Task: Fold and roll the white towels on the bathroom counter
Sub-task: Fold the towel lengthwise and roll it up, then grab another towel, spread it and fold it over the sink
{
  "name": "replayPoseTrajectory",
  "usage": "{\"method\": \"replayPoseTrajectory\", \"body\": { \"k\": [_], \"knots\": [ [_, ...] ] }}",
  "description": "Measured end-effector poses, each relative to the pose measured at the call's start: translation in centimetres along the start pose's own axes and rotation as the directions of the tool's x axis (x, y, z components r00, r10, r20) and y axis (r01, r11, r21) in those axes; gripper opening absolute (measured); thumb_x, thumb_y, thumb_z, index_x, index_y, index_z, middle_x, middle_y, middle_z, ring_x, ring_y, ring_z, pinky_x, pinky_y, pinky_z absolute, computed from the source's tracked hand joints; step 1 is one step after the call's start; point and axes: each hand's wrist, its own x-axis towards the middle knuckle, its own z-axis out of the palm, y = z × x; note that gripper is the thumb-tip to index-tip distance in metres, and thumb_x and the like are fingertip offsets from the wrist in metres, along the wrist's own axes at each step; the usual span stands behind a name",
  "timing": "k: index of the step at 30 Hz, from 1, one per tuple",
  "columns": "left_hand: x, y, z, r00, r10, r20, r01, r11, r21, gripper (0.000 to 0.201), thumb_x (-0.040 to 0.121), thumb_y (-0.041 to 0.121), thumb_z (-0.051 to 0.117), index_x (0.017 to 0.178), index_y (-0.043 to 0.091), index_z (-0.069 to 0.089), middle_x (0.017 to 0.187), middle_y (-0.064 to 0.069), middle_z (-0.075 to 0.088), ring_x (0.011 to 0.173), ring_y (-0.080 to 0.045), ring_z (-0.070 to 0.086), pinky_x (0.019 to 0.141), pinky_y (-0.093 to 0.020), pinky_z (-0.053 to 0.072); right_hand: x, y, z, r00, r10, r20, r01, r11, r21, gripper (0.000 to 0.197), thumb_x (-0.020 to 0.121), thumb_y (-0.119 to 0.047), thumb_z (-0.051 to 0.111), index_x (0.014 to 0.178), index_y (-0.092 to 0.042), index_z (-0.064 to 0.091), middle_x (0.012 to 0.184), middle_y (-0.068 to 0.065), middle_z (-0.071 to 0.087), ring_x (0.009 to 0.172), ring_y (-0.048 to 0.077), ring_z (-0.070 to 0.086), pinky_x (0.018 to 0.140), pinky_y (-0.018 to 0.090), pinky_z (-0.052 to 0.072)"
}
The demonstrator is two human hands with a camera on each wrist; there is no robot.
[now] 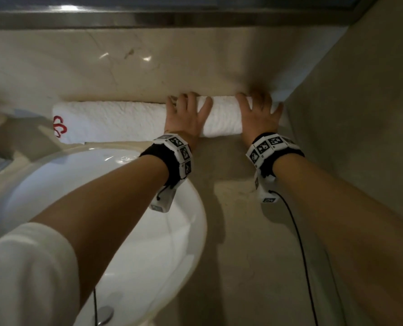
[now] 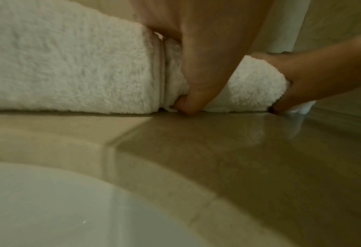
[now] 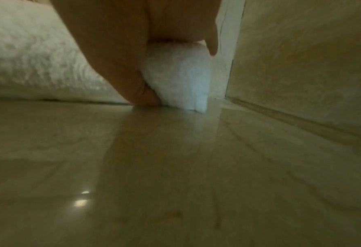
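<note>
Both hands clamp the rolled white towel [image 1: 224,116]: left hand [image 1: 185,116] w/ fingers curled over top, thumb [image 2: 193,93] tucked under its near edge; right hand [image 1: 259,114] grips the roll's right end the same way. Roll is thick, fluffy terry, cylinder-shaped, lying on glossy beige marble counter [image 1: 231,231], its right end near the side wall [image 1: 360,114]. Just left, touching it: folded towel [image 1: 111,121] w/ red embroidery. Round white sink [image 1: 148,231] sits below the left forearm.
</note>
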Motion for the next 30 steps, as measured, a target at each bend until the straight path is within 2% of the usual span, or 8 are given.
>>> {"method": "replayPoseTrajectory", "body": {
  "k": [5,7,11,14,17,20,25,30],
  "knots": [
    [-0.3,-0.9,-1.3,0.997,0.034,0.074,-0.029,0.997,-0.076,0.087,0.084,0.048,0.054,0.148,0.026,-0.001,0.150,-0.014,0.015,0.138,-0.033,0.017,0.114,-0.054,0.013,0.0,0.6,-1.2,0.979,-0.047,0.196,0.051,0.999,-0.015,0.095,0.077,-0.024,0.066,0.148,-0.033,0.003,0.153,0.008,0.011,0.143,0.030,0.009,0.113,0.062,0.006],
    [-1.0,-1.9,-2.1,0.997,0.067,0.027,-0.062,0.984,-0.166,0.084,0.083,0.056,0.051,0.147,0.025,0.007,0.148,-0.011,0.020,0.137,-0.032,0.021,0.114,-0.051,0.015,-0.3,0.3,-2.7,0.963,-0.045,0.267,0.037,0.999,0.036,0.100,0.074,-0.023,0.069,0.148,-0.034,0.001,0.154,0.006,0.007,0.143,0.029,0.007,0.113,0.060,0.005],
    [-3.2,-4.2,-3.6,0.984,0.049,-0.171,-0.081,0.979,-0.185,0.058,0.090,0.047,0.043,0.138,0.016,0.031,0.135,-0.011,0.042,0.120,-0.032,0.043,0.103,-0.044,0.031,-2.4,-1.4,-6.1,0.973,-0.210,0.095,0.186,0.958,0.217,0.068,0.080,-0.013,0.058,0.142,-0.019,0.032,0.145,0.008,0.033,0.133,0.031,0.033,0.111,0.045,0.028],
    [-5.3,-6.1,-5.4,0.985,0.018,-0.171,-0.050,0.981,-0.188,0.046,0.093,0.038,0.040,0.132,0.014,0.037,0.131,-0.012,0.045,0.118,-0.033,0.045,0.097,-0.043,0.034,-4.5,-3.9,-8.7,0.971,-0.240,0.015,0.220,0.910,0.352,0.045,0.084,-0.004,0.047,0.128,-0.012,0.048,0.121,0.012,0.056,0.109,0.031,0.053,0.089,0.037,0.045],
    [-8.4,-8.9,-7.4,0.979,-0.028,-0.204,-0.020,0.974,-0.228,0.035,0.096,0.027,0.036,0.127,0.011,0.042,0.127,-0.013,0.048,0.115,-0.033,0.047,0.091,-0.043,0.038,-7.3,-7.4,-11.0,0.968,-0.232,-0.091,0.249,0.874,0.418,0.031,0.088,-0.007,0.043,0.116,-0.012,0.055,0.094,0.014,0.063,0.086,0.031,0.057,0.070,0.034,0.043],
    [-13.3,-12.9,-8.4,0.969,-0.058,-0.241,-0.009,0.964,-0.267,0.035,0.096,0.025,0.037,0.126,0.010,0.045,0.126,-0.013,0.049,0.114,-0.033,0.049,0.086,-0.042,0.041,-11.3,-12.1,-12.2,0.964,-0.227,-0.136,0.265,0.843,0.467,0.025,0.091,-0.010,0.042,0.111,-0.012,0.057,0.074,0.011,0.059,0.072,0.028,0.055,0.064,0.034,0.041],
    [-23.1,-21.1,-8.7,0.948,-0.108,-0.301,0.028,0.965,-0.259,0.033,0.090,0.020,0.044,0.121,0.013,0.048,0.122,-0.010,0.053,0.112,-0.031,0.051,0.086,-0.039,0.039,-17.2,-22.3,-13.2,0.935,-0.335,-0.111,0.351,0.845,0.404,0.026,0.094,-0.017,0.041,0.115,-0.017,0.056,0.085,0.016,0.067,0.082,0.033,0.061,0.069,0.036,0.044],
    [-31.3,-31.1,-6.9,0.911,-0.324,-0.253,0.225,0.908,-0.354,0.035,0.085,0.010,0.047,0.120,0.009,0.049,0.120,-0.015,0.054,0.107,-0.034,0.054,0.080,-0.040,0.039,-21.9,-34.6,-15.2,0.877,-0.455,-0.157,0.474,0.759,0.447,0.029,0.094,-0.018,0.041,0.120,-0.017,0.053,0.104,0.016,0.065,0.094,0.035,0.060,0.074,0.035,0.042]
  ]
}}
